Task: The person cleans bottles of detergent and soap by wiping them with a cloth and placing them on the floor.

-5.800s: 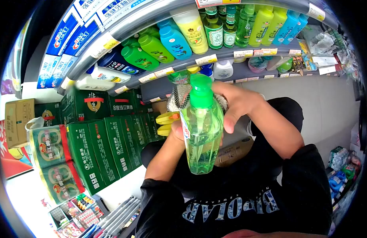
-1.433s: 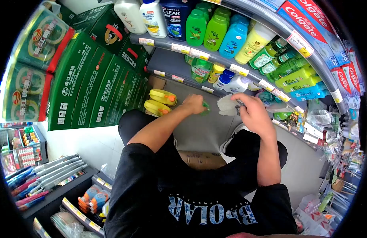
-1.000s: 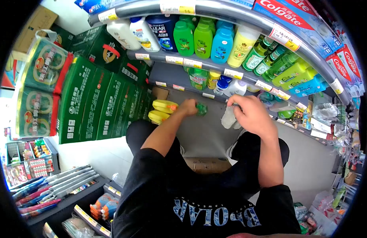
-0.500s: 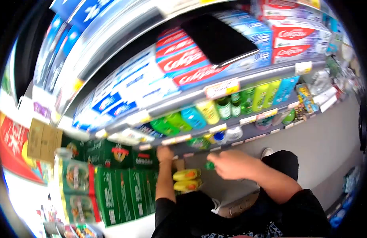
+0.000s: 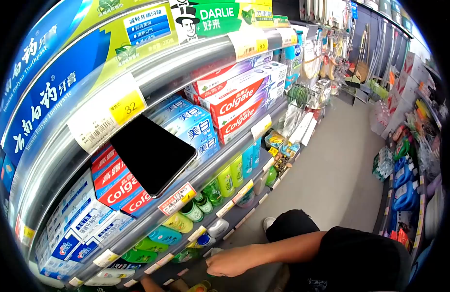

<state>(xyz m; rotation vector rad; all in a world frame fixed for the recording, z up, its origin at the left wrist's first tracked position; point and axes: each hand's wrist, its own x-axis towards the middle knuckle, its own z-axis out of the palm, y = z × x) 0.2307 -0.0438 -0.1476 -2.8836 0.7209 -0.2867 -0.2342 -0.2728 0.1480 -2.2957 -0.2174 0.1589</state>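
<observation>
so, my right hand (image 5: pixel 229 263) is down low beside the dark grey bottom shelf (image 5: pixel 196 263), fingers curled in; can't tell if they're clamped on anything. small whitish scrap (image 5: pixel 216 251) shows right at its upper edge. my left hand (image 5: pixel 149 284) is mostly cut off at the bottom of the view, can't tell its state. cropped yellow plastic bottle (image 5: pixel 200 287) is between them, nearer the right. green plastic bottle (image 5: pixel 186 255) is on the bottom shelf. flat black smartphone (image 5: pixel 154 155) lies higher up, on red-and-blue cardboard toothpaste boxes (image 5: pixel 109 179).
</observation>
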